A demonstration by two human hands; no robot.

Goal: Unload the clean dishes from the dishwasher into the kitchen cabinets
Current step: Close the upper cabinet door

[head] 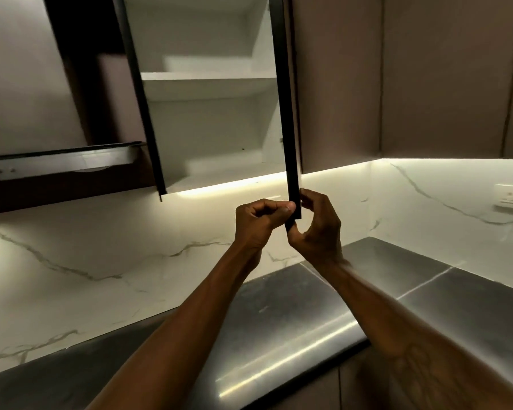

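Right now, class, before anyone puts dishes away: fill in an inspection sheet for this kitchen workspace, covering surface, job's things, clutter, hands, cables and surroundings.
Surface: steel countertop, streaked with reflected light.
Job's things: wall cabinet door stands open; white shelf inside; dishes and dishwasher not in view.
Clutter: nothing seen.
Grippers: left hand and right hand both grip the door's lower corner.
Cables: nothing seen.
Surroundings: marble-look backsplash, range hood at left, wall socket at right.
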